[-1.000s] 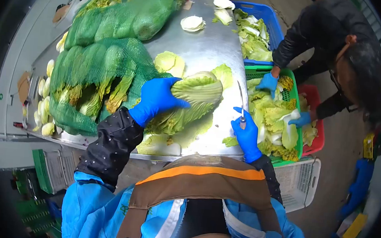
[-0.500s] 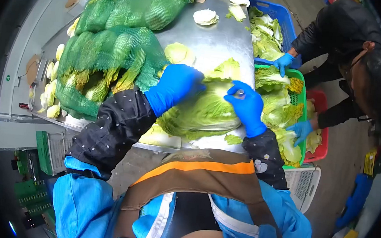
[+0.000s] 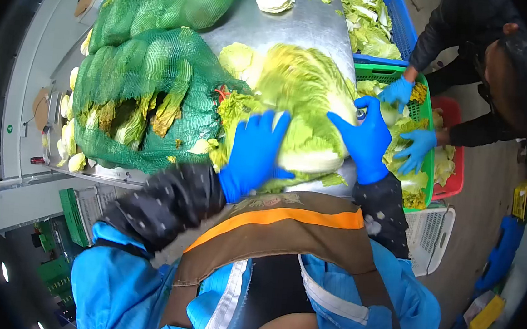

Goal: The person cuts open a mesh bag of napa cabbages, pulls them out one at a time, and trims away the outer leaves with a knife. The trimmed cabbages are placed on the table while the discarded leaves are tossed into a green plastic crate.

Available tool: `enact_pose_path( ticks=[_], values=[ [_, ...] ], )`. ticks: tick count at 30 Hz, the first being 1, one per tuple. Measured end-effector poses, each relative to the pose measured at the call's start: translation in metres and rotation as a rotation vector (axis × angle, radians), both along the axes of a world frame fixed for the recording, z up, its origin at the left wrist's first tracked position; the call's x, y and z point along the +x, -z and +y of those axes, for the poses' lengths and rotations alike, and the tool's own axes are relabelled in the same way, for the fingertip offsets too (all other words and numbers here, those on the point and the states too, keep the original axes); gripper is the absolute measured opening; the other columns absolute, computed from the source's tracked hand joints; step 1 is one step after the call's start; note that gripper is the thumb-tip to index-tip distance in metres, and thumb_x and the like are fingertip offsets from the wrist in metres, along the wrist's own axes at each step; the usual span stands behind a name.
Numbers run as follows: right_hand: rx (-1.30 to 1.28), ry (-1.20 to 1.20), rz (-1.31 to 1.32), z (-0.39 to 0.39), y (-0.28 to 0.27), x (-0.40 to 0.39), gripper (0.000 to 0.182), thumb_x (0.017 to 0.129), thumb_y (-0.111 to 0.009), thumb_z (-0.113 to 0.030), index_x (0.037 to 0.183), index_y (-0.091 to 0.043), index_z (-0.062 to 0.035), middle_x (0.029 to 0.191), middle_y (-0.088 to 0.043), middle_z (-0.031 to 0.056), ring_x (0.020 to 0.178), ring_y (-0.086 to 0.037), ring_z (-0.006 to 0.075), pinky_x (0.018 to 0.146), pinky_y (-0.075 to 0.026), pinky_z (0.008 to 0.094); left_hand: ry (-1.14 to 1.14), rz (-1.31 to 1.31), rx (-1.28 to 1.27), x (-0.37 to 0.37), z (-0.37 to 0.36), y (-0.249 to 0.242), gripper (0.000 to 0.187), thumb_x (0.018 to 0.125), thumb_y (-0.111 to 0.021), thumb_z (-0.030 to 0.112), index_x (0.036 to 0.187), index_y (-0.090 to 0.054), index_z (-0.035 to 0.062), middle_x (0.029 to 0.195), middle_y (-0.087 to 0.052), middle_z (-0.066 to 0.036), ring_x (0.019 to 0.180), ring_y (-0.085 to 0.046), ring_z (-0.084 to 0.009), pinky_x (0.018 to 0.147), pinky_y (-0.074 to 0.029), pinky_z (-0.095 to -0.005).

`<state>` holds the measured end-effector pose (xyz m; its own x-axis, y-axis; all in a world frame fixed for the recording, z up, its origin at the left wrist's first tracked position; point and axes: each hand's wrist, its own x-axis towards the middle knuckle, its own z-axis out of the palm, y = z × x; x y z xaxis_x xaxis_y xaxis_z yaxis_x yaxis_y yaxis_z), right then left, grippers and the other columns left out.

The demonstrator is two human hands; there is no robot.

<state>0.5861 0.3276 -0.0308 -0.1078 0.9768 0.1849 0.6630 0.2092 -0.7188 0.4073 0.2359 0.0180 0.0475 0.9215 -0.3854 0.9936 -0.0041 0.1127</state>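
A leafy napa cabbage (image 3: 303, 99) lies on the metal table in front of me, its pale stalk side toward my body and its upper leaves blurred. My left hand (image 3: 253, 154), in a blue glove, is at its lower left with fingers spread. At the cabbage's right side is my right hand (image 3: 369, 139), also blue-gloved. Its thumb points toward the leaves, and the small round end of some object shows between thumb and forefinger; the rest of that object is hidden in the palm. Loose pale leaves (image 3: 240, 61) lie behind the cabbage.
Green mesh sacks (image 3: 139, 85) of cabbages fill the table's left. Along its right edge stand a blue crate (image 3: 406, 33), a green crate (image 3: 428, 160) and a red crate (image 3: 457, 175) with leaves. A co-worker's gloved hands (image 3: 416, 150) reach into the green crate. A cut cabbage piece (image 3: 275, 1) sits farther back.
My left hand has come from the cabbage's far left side down to its near left, fingers now spread. The cabbage has turned, with more leaf showing. The co-worker's hands have shifted, and the view has moved slightly.
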Motion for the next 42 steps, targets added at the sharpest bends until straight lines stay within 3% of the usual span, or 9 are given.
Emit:
enact_pose_path(
  ticks=[1,6,11,15,19,22,25,28,42],
  values=[
    [-0.047,0.097,-0.055,0.009,0.018,0.0,0.053,0.059,-0.079,-0.038,0.091,-0.049,-0.0097,0.075,-0.059,0.008,0.063,-0.058,0.0265,0.058,-0.046,0.0372,-0.024,-0.072,0.454,0.005,-0.03,0.015,0.109,0.045,-0.079,0.047,0.135,-0.033,0.0072,0.114,-0.046,-0.019,0.1,-0.046,-0.0341,0.083,-0.036,-0.0431],
    [-0.392,-0.039,-0.316,0.052,0.097,0.003,0.057,0.064,-0.072,-0.044,0.102,-0.051,-0.0058,0.083,-0.063,0.0159,0.077,-0.061,0.0351,0.065,-0.046,0.0439,-0.029,-0.073,0.556,0.006,-0.035,0.036,0.107,0.043,-0.078,0.045,0.135,-0.035,0.0097,0.115,-0.044,-0.017,0.103,-0.045,-0.0319,0.084,-0.032,-0.0444],
    [-0.155,-0.032,-0.367,0.069,0.062,0.012,0.056,0.067,-0.068,-0.046,0.102,-0.053,-0.0052,0.103,-0.058,0.0191,0.091,-0.057,0.0346,0.074,-0.046,0.043,-0.045,-0.12,0.55,-0.013,0.005,0.034,0.109,0.045,-0.076,0.055,0.134,-0.034,0.0079,0.113,-0.048,-0.012,0.1,-0.047,-0.0292,0.081,-0.035,-0.0426],
    [0.061,-0.255,-0.165,0.017,0.011,0.049,0.034,0.079,-0.061,-0.026,0.107,-0.053,-0.0073,0.107,-0.056,0.0168,0.099,-0.055,0.0333,0.078,-0.045,0.0404,-0.068,-0.02,0.502,0.002,0.0,0.02,0.114,0.044,-0.074,0.06,0.134,-0.031,0.0044,0.104,-0.05,-0.011,0.092,-0.049,-0.0278,0.075,-0.037,-0.0414],
    [-0.119,-0.128,0.018,-0.072,-0.004,0.058,0.024,0.082,-0.057,-0.018,0.105,-0.053,-0.0103,0.097,-0.06,0.0149,0.087,-0.059,0.0337,0.071,-0.048,0.0393,-0.006,0.129,0.129,0.01,-0.003,-0.018,0.115,0.039,-0.077,0.059,0.128,-0.035,0.0004,0.101,-0.05,-0.015,0.092,-0.051,-0.0307,0.07,-0.041,-0.043],
    [-0.315,-0.115,0.085,-0.108,0.016,0.069,0.022,0.082,-0.056,-0.016,0.103,-0.052,-0.0105,0.089,-0.061,0.014,0.079,-0.061,0.0344,0.065,-0.048,0.0392,0.025,-0.162,0.414,0.0,0.005,0.02,0.106,0.043,-0.081,0.053,0.123,-0.038,-0.0012,0.106,-0.05,-0.02,0.1,-0.05,-0.0368,0.08,-0.042,-0.0457],
    [-0.255,-0.174,0.163,-0.114,0.026,0.076,0.019,0.083,-0.053,-0.015,0.101,-0.051,-0.0106,0.084,-0.061,0.0152,0.076,-0.061,0.0346,0.062,-0.048,0.04,-0.2,-0.427,0.309,0.0,-0.017,0.028,0.1,0.046,-0.084,0.044,0.122,-0.037,-0.0016,0.113,-0.047,-0.022,0.108,-0.045,-0.0391,0.089,-0.04,-0.0449],
    [-0.556,-0.274,0.193,-0.103,0.023,0.079,0.016,0.083,-0.051,-0.015,0.098,-0.05,-0.0089,0.078,-0.06,0.0158,0.071,-0.06,0.0349,0.058,-0.047,0.0407,-0.302,-0.345,0.427,0.018,-0.046,0.034,0.096,0.047,-0.085,0.04,0.121,-0.038,0.0011,0.109,-0.048,-0.02,0.105,-0.046,-0.035,0.088,-0.04,-0.0413],
    [-0.354,-0.406,0.009,-0.078,0.037,0.052,0.023,0.082,-0.05,-0.015,0.101,-0.043,-0.0042,0.069,-0.058,0.0215,0.064,-0.057,0.0397,0.055,-0.044,0.0488,-0.274,-0.358,0.424,0.006,-0.032,0.043,0.086,0.048,-0.084,0.04,0.114,-0.044,0.004,0.104,-0.05,-0.015,0.098,-0.049,-0.032,0.083,-0.041,-0.04]
  ],
)
